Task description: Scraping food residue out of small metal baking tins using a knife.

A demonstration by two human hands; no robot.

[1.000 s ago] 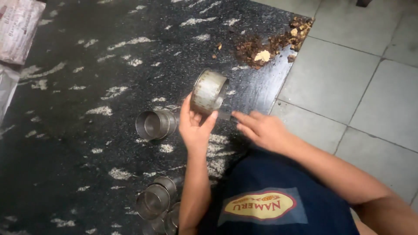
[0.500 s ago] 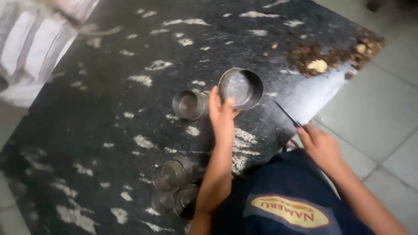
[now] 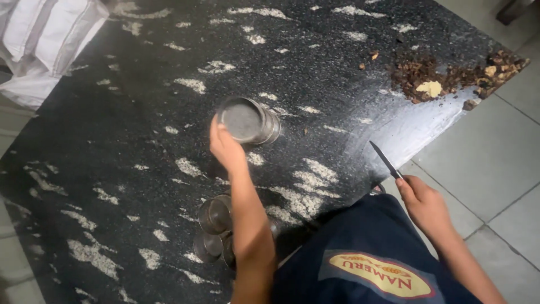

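Now left hand (image 3: 225, 147) grip around metal tin (image 3: 247, 120), right hand (image 3: 424, 204) grip clasping knife (image 3: 385, 160) past slab edge (image 3: 416, 147).

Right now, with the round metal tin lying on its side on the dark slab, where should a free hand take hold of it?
Grip the metal tin across its curved wall, coming down from above. It lies on its side with the open mouth facing the camera, and the left hand already covers the near-left rim, so the upper right wall is the free part.

Black speckled stone counter (image 3: 315, 62) (glossy), pale grey tiled floor (image 3: 484, 152).
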